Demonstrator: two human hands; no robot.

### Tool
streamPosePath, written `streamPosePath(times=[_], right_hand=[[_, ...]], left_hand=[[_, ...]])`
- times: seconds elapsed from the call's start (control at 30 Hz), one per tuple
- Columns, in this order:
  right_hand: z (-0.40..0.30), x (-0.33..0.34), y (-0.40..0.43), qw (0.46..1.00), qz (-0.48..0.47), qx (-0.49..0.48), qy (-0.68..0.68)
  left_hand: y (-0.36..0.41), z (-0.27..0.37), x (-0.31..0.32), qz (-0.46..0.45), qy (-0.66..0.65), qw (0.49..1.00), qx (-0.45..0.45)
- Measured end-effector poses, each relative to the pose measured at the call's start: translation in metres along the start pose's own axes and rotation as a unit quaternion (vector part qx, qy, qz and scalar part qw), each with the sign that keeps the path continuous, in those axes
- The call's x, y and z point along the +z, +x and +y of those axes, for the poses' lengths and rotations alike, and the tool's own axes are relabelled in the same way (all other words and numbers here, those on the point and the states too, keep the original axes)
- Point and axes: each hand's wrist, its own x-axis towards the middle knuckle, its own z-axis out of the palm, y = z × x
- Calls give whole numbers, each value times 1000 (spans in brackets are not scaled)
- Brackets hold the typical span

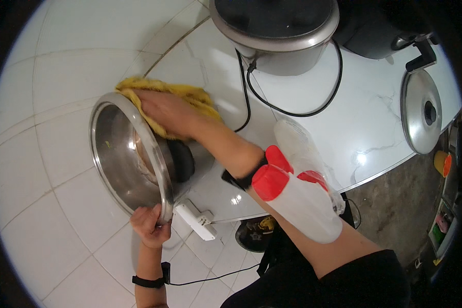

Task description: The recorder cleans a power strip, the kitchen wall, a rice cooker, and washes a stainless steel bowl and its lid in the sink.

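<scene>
A stainless steel pot or basin stands tilted, its wide mouth turned to the left of the view. Its rolled rim is gripped near the bottom by my left hand. My right hand lies over a yellow cloth and presses it against the upper outer side and rim. The right fingers are mostly hidden by the cloth. A small green scrap sticks to the inner wall. A black oval part shows on the vessel's outside, below my right forearm.
A grey electric cooker with a black cord stands at the back. At the right lie a metal lid and a dark pot. Red-capped white bottles overlap my right forearm in view. A white power strip is at the counter's edge.
</scene>
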Motion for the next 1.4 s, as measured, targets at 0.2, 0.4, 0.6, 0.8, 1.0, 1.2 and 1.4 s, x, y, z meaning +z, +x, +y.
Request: streamPosePath(times=[0.2, 0.4, 0.6, 0.8, 1.0, 1.2, 1.4], right_hand=[[93, -51, 25, 918, -84, 388, 7], [95, -21, -49, 976, 75, 204, 13], [44, 30, -128, 982, 152, 60, -92], [-21, 48, -171, 786, 161, 432, 412], [-90, -3, -168, 759, -23, 392, 520], [-121, -1, -222, 917, -327, 202, -109], [-218, 37, -202, 727, -403, -27, -555]], left_hand=[[11, 2, 19, 49, 33, 998, -8], [12, 11, 16, 42, 67, 992, -101], [53, 26, 29, 75, 134, 958, -244], [100, 31, 30, 127, 152, 937, -289], [56, 112, 33, 380, 17, 900, -213], [-25, 151, 135, 326, -319, 783, -423], [-52, 179, 131, 209, -64, 953, -211]])
